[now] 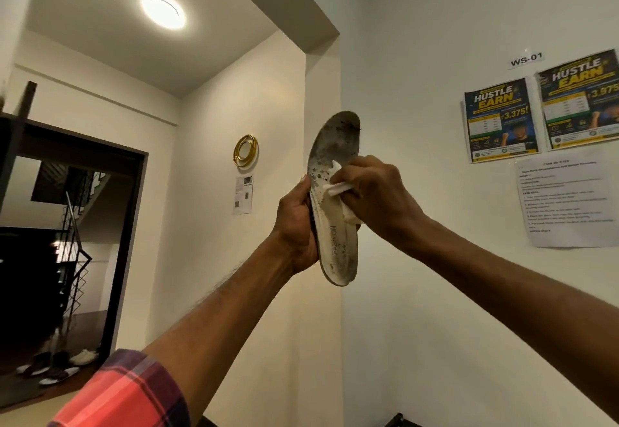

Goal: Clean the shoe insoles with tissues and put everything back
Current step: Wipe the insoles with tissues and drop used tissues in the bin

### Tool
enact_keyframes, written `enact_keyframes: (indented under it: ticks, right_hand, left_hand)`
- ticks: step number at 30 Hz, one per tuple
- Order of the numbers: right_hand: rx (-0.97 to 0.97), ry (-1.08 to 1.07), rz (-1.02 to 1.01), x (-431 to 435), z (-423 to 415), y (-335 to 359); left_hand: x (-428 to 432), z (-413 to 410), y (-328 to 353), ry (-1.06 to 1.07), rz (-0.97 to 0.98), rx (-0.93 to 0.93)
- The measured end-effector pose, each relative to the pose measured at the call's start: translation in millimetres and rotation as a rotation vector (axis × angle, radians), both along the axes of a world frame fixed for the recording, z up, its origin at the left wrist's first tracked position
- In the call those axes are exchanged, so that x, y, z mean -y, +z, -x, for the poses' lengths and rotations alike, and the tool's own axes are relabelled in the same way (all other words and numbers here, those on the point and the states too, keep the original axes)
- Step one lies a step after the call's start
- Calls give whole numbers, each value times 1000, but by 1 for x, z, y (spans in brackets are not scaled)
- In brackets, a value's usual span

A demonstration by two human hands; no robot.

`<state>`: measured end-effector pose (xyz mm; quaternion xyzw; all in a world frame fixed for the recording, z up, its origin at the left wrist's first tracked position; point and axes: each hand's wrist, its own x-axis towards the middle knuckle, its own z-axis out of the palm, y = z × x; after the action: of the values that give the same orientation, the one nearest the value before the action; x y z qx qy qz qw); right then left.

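A dirty shoe insole (336, 212) is held upright before the white wall (435, 91), gripped along its edge by the left hand (298, 225). A folded tissue (340, 188) is pressed against its mid-section by the closed right hand (375, 192).

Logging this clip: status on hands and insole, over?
Left hand gripping insole upright. Right hand pressing tissue mid-insole. Toe end still grimy. Nothing obstructing.
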<state>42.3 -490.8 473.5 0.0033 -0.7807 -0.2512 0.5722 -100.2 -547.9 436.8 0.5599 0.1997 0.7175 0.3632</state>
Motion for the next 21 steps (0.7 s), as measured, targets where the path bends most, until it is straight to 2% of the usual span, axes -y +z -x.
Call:
enact_keyframes:
  ticks: [1, 5, 9, 13, 17, 21]
  right_hand:
    - [8, 2, -19, -1, -1, 2]
    - [-195, 41, 10, -5, -8, 21]
    - [-65, -37, -84, -1, -8, 24]
    - [-270, 10, -8, -3, -18, 42]
    - [-125, -31, -92, 0, -11, 38]
    - [-337, 33, 8, -5, -15, 51]
  left_hand:
    - [1, 0, 0, -6, -1, -1]
    - [5, -4, 1, -41, 21, -3]
    - [5, -5, 2, -47, 20, -1]
    - [7, -8, -1, -69, 68, -37]
    - [5, -10, -3, -74, 70, -43]
    - [7, -13, -4, -83, 93, -64]
